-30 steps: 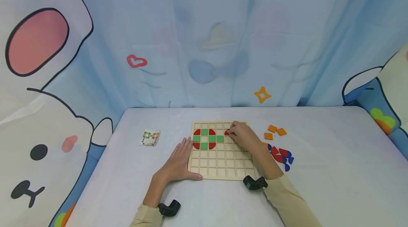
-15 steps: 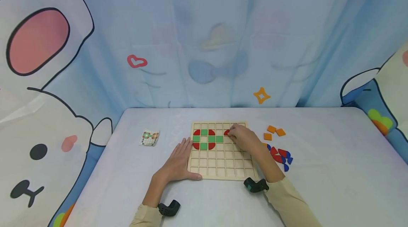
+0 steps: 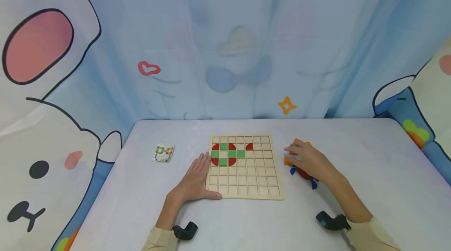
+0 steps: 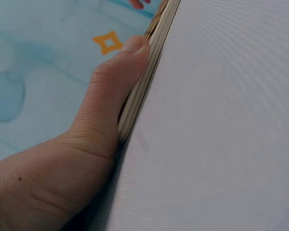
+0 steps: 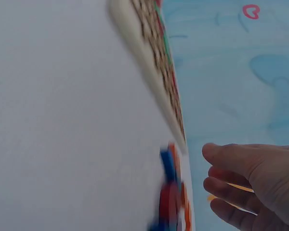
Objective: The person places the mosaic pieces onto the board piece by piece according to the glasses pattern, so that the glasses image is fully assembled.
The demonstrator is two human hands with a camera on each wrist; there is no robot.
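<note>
A wooden grid board point(image 3: 253, 197) lies on the table, bearing green squares point(image 3: 241, 154) and red quarter-round pieces point(image 3: 232, 161) at its upper left. One more red quarter-round piece point(image 3: 249, 147) sits alone to their right. My left hand point(image 3: 193, 180) rests along the board's left side, fingers straight, thumb on the near edge; its thumb point(image 4: 106, 91) shows in the left wrist view. My right hand point(image 3: 311, 161) hovers over the loose pieces with relaxed, parted fingers and nothing between them. Under it lie orange squares point(image 3: 287, 161), blue pieces point(image 3: 314, 184) and red pieces point(image 3: 303, 174), partly hidden.
A small printed card point(image 3: 163, 153) with a coloured grid pattern lies left of the board. The white table point(image 3: 380, 180) ends at a blue cartoon curtain point(image 3: 239, 47) behind it.
My right hand has left the lone red quarter-round piece in its cell and moved right, off the board, to above the loose pieces. The left hand stays at the board's side.
</note>
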